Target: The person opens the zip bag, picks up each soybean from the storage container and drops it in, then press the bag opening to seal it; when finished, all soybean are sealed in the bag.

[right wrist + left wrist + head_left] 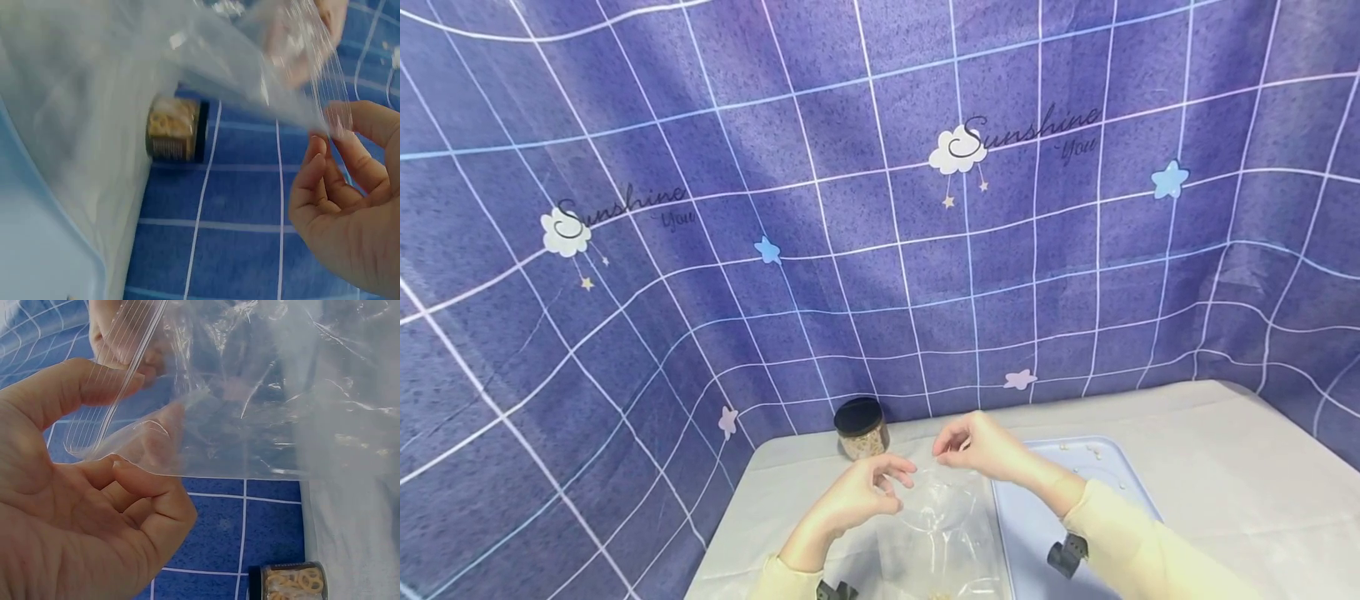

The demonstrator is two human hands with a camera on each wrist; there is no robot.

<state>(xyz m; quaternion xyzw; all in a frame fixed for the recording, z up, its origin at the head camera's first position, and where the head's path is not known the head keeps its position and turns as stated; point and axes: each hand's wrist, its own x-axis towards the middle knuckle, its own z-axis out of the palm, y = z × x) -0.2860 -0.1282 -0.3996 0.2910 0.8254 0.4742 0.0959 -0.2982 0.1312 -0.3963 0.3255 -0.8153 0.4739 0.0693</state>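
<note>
A clear zip bag point(942, 521) stretches upright between the two hands, with its zip strip at the top. My right hand point(988, 450) pinches the bag's top corner between thumb and fingers, as the right wrist view shows. At the near left side, my left hand point(856, 498) is held with thumb and fingers apart. In the left wrist view, its thumb point(106, 384) touches the zip strip and a finger shows through the film. A few small tan pieces point(940, 595) lie low in the bag.
Behind the left hand stands a black-lidded jar point(863, 437) of beige rings. A pale blue tray point(1030, 542) lies right of the bag, with several small bits on its far end. A purple grid-patterned curtain point(880, 333) hangs behind the light-covered table point(1240, 475).
</note>
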